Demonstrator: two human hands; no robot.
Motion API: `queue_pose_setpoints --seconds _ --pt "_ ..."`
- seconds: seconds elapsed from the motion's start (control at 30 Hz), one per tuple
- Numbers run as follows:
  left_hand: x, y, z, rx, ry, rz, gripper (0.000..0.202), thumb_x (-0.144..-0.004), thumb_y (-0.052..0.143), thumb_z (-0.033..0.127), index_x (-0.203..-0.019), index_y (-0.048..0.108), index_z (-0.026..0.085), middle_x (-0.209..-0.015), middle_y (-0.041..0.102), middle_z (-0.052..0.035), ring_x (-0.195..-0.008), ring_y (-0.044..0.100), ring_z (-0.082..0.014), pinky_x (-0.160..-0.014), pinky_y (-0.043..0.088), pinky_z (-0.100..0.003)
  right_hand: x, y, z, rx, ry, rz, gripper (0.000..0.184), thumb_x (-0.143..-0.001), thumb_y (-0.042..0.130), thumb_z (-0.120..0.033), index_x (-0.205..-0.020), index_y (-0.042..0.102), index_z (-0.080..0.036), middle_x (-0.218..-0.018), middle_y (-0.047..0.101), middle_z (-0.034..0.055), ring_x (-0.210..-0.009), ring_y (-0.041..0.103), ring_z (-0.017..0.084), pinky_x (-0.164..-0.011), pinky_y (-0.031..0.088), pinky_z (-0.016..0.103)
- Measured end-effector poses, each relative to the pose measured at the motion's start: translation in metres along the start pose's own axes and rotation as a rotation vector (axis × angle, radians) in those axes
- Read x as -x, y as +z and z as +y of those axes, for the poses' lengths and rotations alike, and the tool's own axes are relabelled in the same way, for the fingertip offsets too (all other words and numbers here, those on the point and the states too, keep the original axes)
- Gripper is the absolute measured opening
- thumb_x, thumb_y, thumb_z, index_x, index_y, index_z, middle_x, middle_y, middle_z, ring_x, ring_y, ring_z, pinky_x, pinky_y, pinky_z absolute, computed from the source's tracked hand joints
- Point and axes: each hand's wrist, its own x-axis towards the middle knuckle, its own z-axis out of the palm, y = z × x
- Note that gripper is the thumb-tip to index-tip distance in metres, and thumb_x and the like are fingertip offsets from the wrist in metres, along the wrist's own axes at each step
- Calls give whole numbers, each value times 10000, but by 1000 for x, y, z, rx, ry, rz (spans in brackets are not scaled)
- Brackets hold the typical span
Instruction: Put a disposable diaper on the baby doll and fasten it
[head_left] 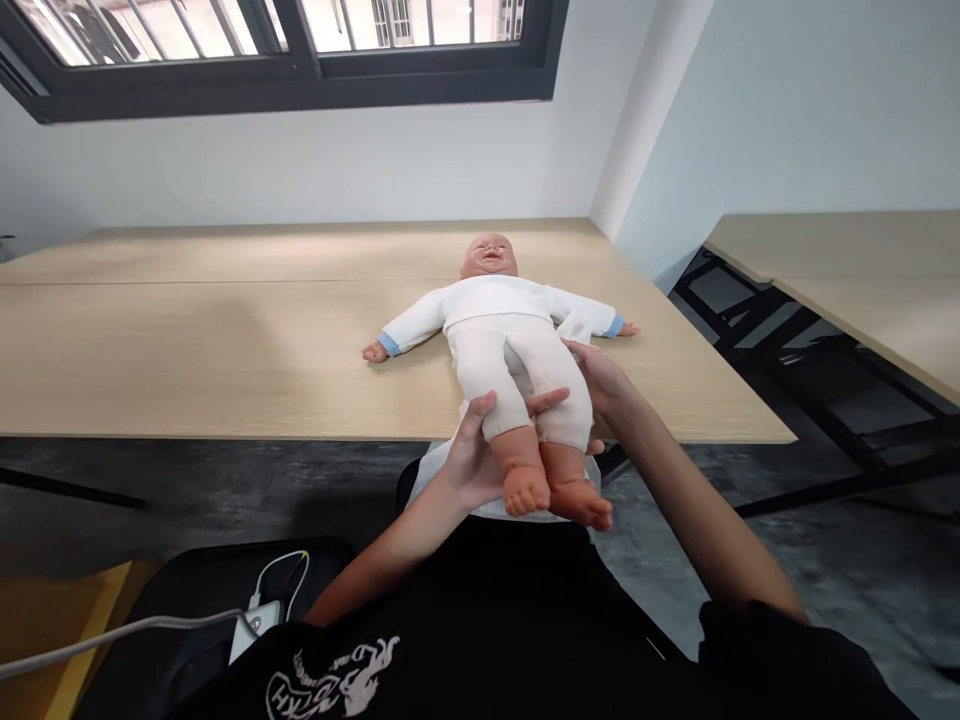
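A baby doll (495,300) in a white top with blue cuffs and white trousers lies on its back, head away from me, arms spread. Its legs reach over the near edge of the wooden table (187,350), bare feet toward me. Under the lower legs, my left hand (476,455) is closed around the doll's leg on the left, thumb on top. My right hand (596,385) grips the other leg from its outer side, partly hidden behind it. White cloth (431,470) hangs below the doll at the table edge.
A second table (847,240) with a black folding frame stands to the right. Behind the doll is a white wall with a barred window (300,70). At lower left, a white power adapter (255,628) with cables rests on a black seat (187,580).
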Motion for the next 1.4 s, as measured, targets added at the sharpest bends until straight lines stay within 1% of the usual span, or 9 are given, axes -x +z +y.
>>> queue_pose_setpoints --seconds 0.1,0.27,0.4,0.57,0.73,0.83,0.97,1.13,1.4 --pt "5 -14 -10 -8 19 78 928 -822 540 797 -1514 501 180 -1368 653 -206 -1365 554 -435 -1139 412 -603 -9 -8 6 -307 69 -53 244 -1019 460 -263 -1107 663 -158 -969 756 48 -811 710 146 -768 595 236" --pt "19 -25 -9 -35 -9 274 630 -870 634 670 -1295 706 210 -1373 676 -123 -1305 621 -340 -1103 499 -465 -22 -29 12 -302 40 94 132 -995 524 -232 -1041 642 -193 -951 751 32 -741 705 129 -645 613 226" --pt "35 -25 2 -89 -105 349 523 -825 747 552 -1179 739 168 -1205 751 -134 -1235 670 -346 -1027 551 -445 -29 -43 14 -108 -54 263 23 -922 611 -201 -933 614 -181 -799 708 35 -654 685 145 -544 611 235" --pt "51 -24 13 -231 -109 412 466 -864 715 537 -1157 725 174 -1184 746 -150 -1103 729 -329 -922 593 -436 -33 -61 19 116 -136 372 119 -851 698 -230 -841 604 -157 -709 672 44 -517 607 117 -422 521 189" --pt "64 -23 35 -757 -67 677 619 -807 683 739 -917 680 130 -839 724 -108 -673 712 -211 -553 553 -269 -33 -84 26 396 -175 434 162 -870 684 -298 -897 679 -138 -762 691 71 -510 576 121 -411 394 195" --pt "62 -24 53 -1026 -16 748 647 -881 535 770 -881 653 133 -834 676 -81 -476 577 -128 -397 408 -242 -32 -88 29 665 -196 499 218 -869 688 -362 -928 720 -155 -638 637 46 -598 609 188 -561 462 272" --pt "42 -38 76 -1337 207 839 484 -997 443 567 -963 687 151 -826 670 -72 -592 581 -148 -563 482 -274 -30 -81 29 989 -296 559 195 -856 689 -367 -881 732 -179 -813 713 82 -869 661 273 -797 480 356" --pt "4 -74 98 -1559 432 939 241 -946 534 257 -1128 646 145 -1232 679 -155 -1127 638 -273 -1064 479 -439 -25 -73 28 1070 -255 568 198 -870 659 -362 -938 731 -190 -938 734 89 -913 654 289 -780 456 346" --pt "-28 -100 107 -1267 342 675 540 -874 612 217 -1395 496 131 -1307 669 -162 -1138 664 -264 -1048 522 -431 -22 -70 30 1109 -226 558 261 -918 614 -389 -1067 716 -200 -993 730 111 -956 662 316 -811 476 375"
